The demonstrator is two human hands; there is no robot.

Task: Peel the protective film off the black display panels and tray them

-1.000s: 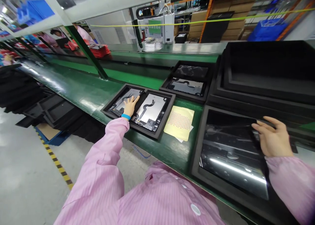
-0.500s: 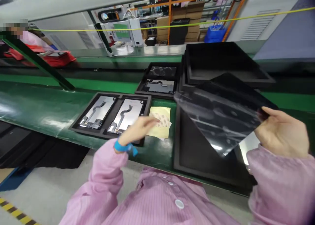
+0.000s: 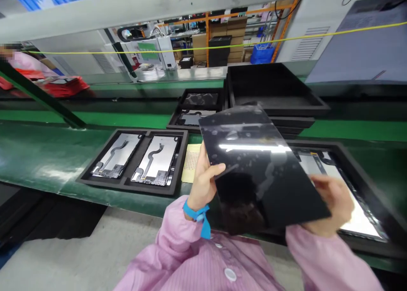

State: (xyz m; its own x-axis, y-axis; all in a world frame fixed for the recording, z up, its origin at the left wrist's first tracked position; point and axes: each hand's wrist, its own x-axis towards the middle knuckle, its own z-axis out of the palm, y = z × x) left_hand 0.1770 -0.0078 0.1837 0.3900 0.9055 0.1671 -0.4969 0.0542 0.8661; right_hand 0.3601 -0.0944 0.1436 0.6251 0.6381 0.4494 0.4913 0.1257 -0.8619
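head view: glossy black rectangular panel is held tilted above the near edge of the glossy green worktop; pale smudges and a light streak are seen on it. left side is gripped by the left hand, thumb on top. right hand is placed at the right edge, blurred; can't tell if it's gripping.

black foam two-slot tray is set left along the near edge, flat silver-backed module in each slot. yellow dotted paper sheet is partly covered by the left hand. black foam tray with a larger silver-backed unit is set to the right. stacked deep black trays are placed towards the far edge.
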